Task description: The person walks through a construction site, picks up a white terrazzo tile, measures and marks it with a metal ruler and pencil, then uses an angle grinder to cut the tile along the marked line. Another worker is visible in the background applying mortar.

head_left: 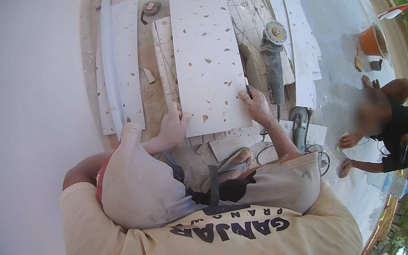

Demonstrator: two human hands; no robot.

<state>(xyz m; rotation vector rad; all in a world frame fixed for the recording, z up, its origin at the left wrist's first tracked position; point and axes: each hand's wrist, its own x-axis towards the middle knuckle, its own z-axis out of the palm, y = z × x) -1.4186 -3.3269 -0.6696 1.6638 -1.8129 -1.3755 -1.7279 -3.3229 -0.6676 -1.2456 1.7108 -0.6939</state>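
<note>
A long white tile strip with brown and grey flecks (pixel 209 57) lies lengthwise in front of me, across other tile pieces. My left hand (pixel 173 128) grips its left edge near the close corner, thumb on top. On the opposite edge, my right hand (pixel 258 107) holds the strip, its thumb also on the face and its other fingers partly hidden. Something small and dark shows by the right fingertips; I cannot make out what it is. Just right of the strip, an angle grinder (pixel 274 71) rests with its disc (pixel 275 33) facing up.
Speckled tile strips (pixel 129 59) and a long pale metal bar (pixel 110 67) lie left, near a tape measure (pixel 151 8). More tiles (pixel 301 42) and a second power tool (pixel 300 131) are right. Beyond, a person (pixel 392 116) crouches near an orange bucket (pixel 372 43).
</note>
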